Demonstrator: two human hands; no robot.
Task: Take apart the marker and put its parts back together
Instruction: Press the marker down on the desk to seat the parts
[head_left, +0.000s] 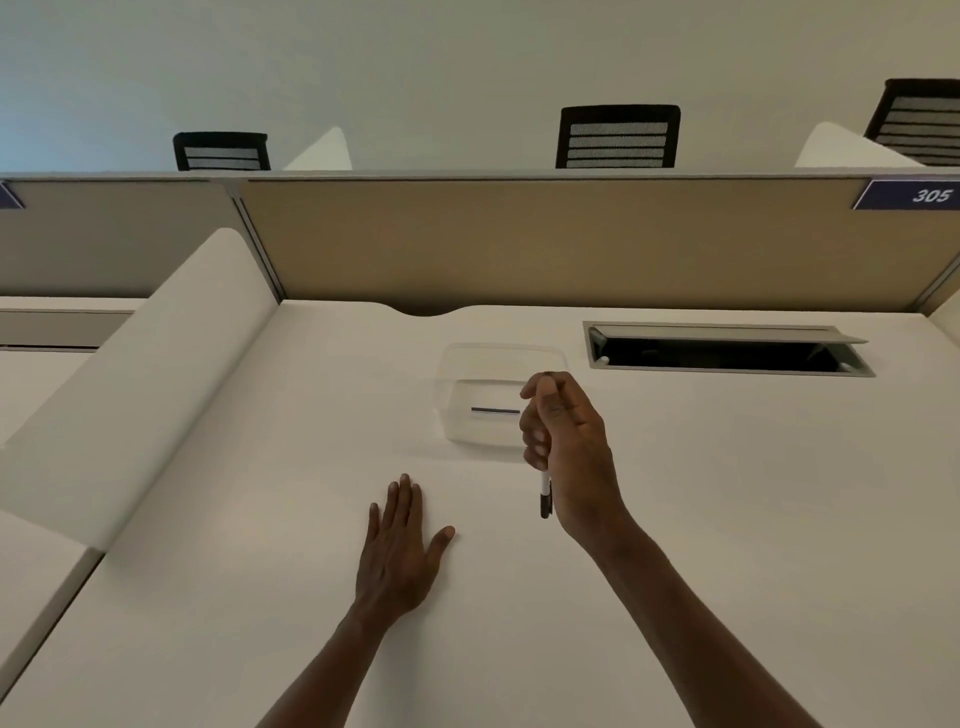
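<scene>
Right hand (563, 441) raised just near of clear container (501, 358), fingers clenched round marker (544, 493), dark end hanging down. Left hand (400, 545) flat on desk (727, 519), fingers released. Marker apparently whole: disassembly barely begun. Next: left hand up to pull cap.

One head-worn view looks forward and down across the worktop (260, 597) toward the partition (519, 244), both forearms reaching in from below.
</scene>
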